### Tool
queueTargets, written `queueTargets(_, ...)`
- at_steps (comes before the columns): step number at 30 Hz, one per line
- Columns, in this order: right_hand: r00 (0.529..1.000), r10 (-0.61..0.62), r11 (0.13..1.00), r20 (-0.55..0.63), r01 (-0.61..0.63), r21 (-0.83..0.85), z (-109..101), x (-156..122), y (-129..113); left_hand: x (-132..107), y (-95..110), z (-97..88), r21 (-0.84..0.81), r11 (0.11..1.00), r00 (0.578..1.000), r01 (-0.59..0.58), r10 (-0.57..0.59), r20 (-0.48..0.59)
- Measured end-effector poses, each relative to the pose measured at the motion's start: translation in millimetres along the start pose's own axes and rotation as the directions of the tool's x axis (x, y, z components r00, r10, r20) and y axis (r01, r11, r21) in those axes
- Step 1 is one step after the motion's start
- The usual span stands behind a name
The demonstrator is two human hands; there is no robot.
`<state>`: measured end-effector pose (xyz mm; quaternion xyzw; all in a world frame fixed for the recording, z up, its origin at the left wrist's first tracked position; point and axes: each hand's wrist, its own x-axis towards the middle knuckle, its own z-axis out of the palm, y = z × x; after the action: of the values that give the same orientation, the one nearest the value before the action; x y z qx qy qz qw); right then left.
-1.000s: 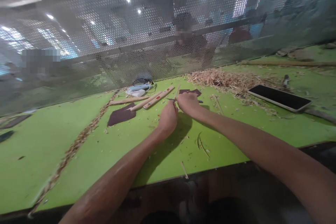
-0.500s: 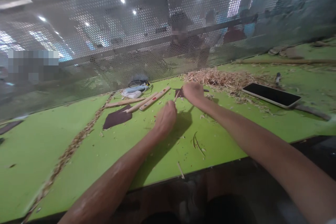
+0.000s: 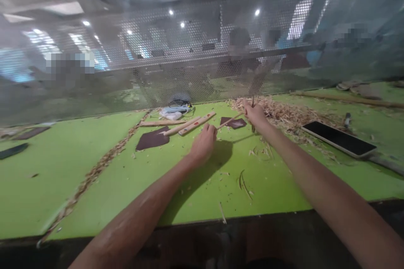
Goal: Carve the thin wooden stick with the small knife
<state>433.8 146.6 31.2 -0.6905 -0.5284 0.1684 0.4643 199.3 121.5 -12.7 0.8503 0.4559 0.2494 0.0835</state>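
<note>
My left hand (image 3: pixel 203 144) is closed around the near end of a thin wooden stick (image 3: pixel 229 121) that points up and right over the green table (image 3: pixel 94 201). My right hand (image 3: pixel 256 114) is closed on a small dark-handled knife (image 3: pixel 253 101) at the stick's far tip, beside a pile of wood shavings (image 3: pixel 284 111). Fresh curls of shaving (image 3: pixel 260 151) lie on the table below the stick.
Two pale wooden sticks with red marks (image 3: pixel 189 125) lie behind my left hand, with two dark sandpaper pieces (image 3: pixel 153 138) and a white and blue mask (image 3: pixel 172 112). A black phone (image 3: pixel 339 138) lies at right. A perforated metal screen (image 3: pixel 176 54) stands behind; people sit beyond it.
My right hand has slid away along the stick from next to my left hand to the far tip, and new shavings have dropped on the table. My left hand has stayed put.
</note>
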Motion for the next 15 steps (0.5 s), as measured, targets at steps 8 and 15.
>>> queueTargets(8, 0.921, -0.152, 0.988, 0.360, 0.154, 0.023, 17, -17, -8, 21, -36, -21.7, -0.514, 0.854, 0.997, -0.081, 0.071, -0.040)
queueTargets(15, 0.763, -0.220, 0.973, 0.608, 0.124, 0.196, 9, -25, -14, 30, -66, -39.7, -0.862, 0.508, 1.000, -0.002, 0.023, 0.011)
